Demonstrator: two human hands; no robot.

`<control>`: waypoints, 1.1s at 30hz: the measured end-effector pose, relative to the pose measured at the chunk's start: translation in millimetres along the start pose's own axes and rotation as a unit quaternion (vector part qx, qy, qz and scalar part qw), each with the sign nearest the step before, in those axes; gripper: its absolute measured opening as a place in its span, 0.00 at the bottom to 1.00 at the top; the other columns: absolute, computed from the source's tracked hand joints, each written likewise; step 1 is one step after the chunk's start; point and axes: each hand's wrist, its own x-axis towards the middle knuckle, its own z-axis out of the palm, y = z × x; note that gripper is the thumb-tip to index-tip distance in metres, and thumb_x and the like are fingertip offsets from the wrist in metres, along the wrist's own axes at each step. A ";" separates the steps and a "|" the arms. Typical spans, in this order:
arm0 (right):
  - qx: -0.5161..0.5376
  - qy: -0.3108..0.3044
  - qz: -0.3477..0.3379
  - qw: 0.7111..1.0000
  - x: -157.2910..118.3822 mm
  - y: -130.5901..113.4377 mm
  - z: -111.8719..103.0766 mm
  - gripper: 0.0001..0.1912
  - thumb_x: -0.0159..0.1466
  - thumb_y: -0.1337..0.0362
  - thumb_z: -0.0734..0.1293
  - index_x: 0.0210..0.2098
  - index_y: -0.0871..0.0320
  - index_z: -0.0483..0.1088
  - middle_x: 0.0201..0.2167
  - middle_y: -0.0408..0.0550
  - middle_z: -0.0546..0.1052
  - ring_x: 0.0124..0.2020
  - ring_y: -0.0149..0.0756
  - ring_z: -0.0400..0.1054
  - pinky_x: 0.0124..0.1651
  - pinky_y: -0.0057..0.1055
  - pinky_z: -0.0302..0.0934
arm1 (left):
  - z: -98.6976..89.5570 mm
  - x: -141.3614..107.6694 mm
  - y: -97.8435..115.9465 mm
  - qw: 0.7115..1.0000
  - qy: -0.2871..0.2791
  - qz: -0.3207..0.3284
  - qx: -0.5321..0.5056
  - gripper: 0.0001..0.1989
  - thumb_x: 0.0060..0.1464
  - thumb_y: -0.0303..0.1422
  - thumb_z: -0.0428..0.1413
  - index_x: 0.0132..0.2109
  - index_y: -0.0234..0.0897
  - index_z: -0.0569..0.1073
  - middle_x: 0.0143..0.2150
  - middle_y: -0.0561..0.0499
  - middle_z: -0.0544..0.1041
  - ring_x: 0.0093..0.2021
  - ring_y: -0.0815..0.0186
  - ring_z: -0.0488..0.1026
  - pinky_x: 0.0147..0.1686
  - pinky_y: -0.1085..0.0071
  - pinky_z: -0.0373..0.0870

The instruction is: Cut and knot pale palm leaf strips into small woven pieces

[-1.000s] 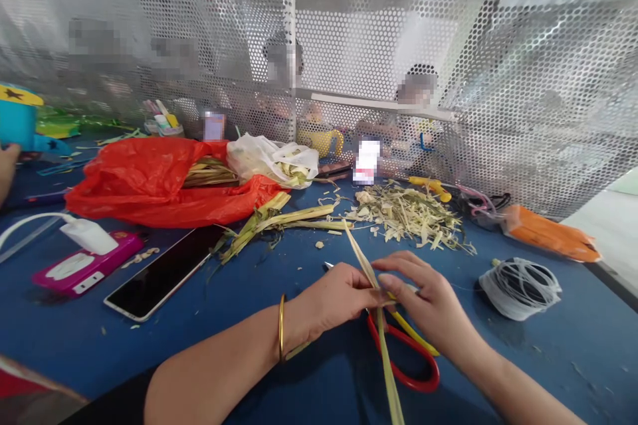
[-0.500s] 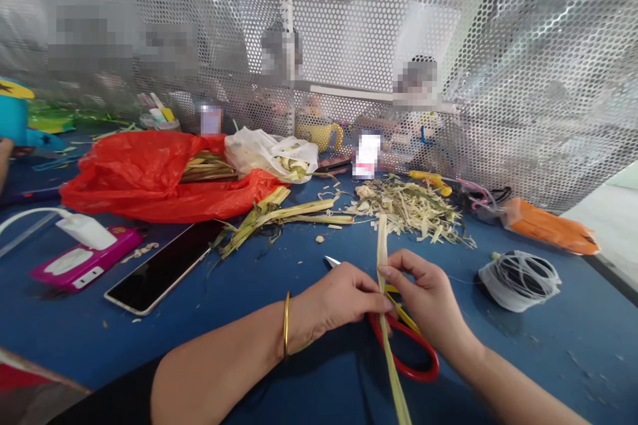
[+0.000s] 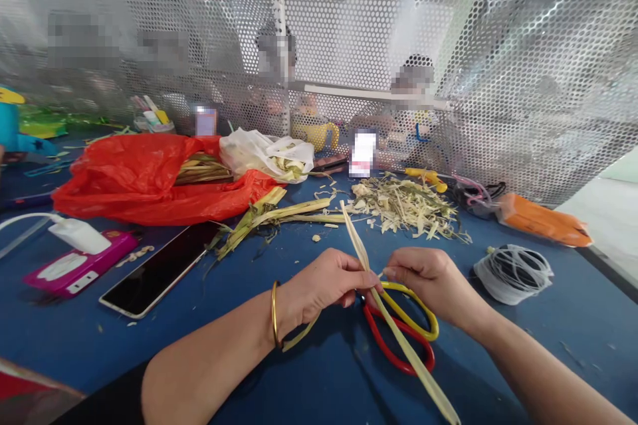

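My left hand [image 3: 343, 279], a gold bangle at its wrist, pinches a long pale strip of dried plant leaf [image 3: 399, 335] between thumb and fingers. The strip slants from upper left to lower right; a second strip end [image 3: 302, 335] sticks out under the wrist. My right hand [image 3: 421, 275] is closed just beside it, thumb and forefinger together at a tiny pale bit. What that bit is, I cannot make out. Beneath both hands lie scissors [image 3: 431, 352] with one red and one yellow handle loop, their blades mostly hidden by my left hand.
Behind the hands lie leaf scraps [image 3: 409, 209], stalks [image 3: 269, 216] and a red plastic bag [image 3: 119, 172]. A phone [image 3: 159, 272] and magenta power strip [image 3: 82, 262] are left; a wound thread bundle [image 3: 513, 272] and orange packet [image 3: 543, 219] right. A perforated metal screen [image 3: 343, 33] stands behind.
The strip has swung from nearly upright to a slant, its top leftward. My right hand has come off the strip to its right side. More of the yellow scissor loop shows.
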 end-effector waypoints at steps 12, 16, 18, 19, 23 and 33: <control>-0.331 0.043 -0.281 0.900 -17.1 -39.1 27.2 0.15 0.68 0.70 0.54 0.48 0.62 0.68 0.33 0.50 0.73 0.34 0.38 0.64 0.41 0.37 0.53 | 0.3 3.3 -3.0 0.989 0.020 0.012 -0.147 0.10 0.44 0.34 0.62 0.32 0.30 0.78 0.28 0.48 0.77 0.29 0.70 0.71 0.30 0.77 0.64; -0.356 0.042 -0.289 0.888 -17.4 -33.7 42.0 0.14 0.68 0.72 0.53 0.35 0.62 0.69 0.30 0.50 0.72 0.32 0.38 0.62 0.40 0.37 0.52 | 2.3 4.8 -7.0 0.989 0.007 0.025 -0.143 0.09 0.43 0.32 0.63 0.33 0.31 0.79 0.30 0.49 0.78 0.32 0.70 0.71 0.34 0.76 0.64; -0.334 0.048 -0.297 0.893 -17.9 -30.4 42.7 0.16 0.68 0.71 0.51 0.32 0.61 0.68 0.29 0.50 0.71 0.31 0.38 0.62 0.40 0.37 0.52 | 3.3 5.3 -7.6 0.988 0.032 0.038 -0.143 0.08 0.43 0.31 0.63 0.32 0.31 0.78 0.28 0.50 0.77 0.31 0.70 0.70 0.34 0.76 0.64; -0.322 0.049 -0.302 0.896 -18.2 -29.6 42.1 0.16 0.68 0.71 0.51 0.32 0.61 0.67 0.29 0.50 0.70 0.31 0.38 0.62 0.40 0.37 0.52 | 3.9 5.2 -7.3 0.988 0.045 0.043 -0.144 0.07 0.42 0.30 0.63 0.31 0.31 0.78 0.27 0.51 0.77 0.29 0.71 0.69 0.34 0.76 0.64; -0.285 0.043 -0.318 0.903 -19.2 -31.6 38.9 0.18 0.68 0.71 0.49 0.29 0.60 0.66 0.27 0.49 0.68 0.30 0.37 0.60 0.40 0.36 0.53 | 7.1 2.9 -4.4 0.985 0.065 0.048 -0.154 0.04 0.41 0.27 0.62 0.29 0.30 0.76 0.24 0.52 0.75 0.26 0.72 0.68 0.31 0.76 0.64; -0.270 0.046 -0.326 0.905 -17.5 -33.0 41.7 0.18 0.68 0.72 0.50 0.27 0.61 0.65 0.25 0.48 0.66 0.28 0.36 0.57 0.42 0.35 0.54 | 9.7 3.7 -6.7 0.980 0.095 0.040 -0.169 0.07 0.41 0.28 0.62 0.31 0.30 0.76 0.24 0.51 0.76 0.25 0.70 0.70 0.32 0.74 0.66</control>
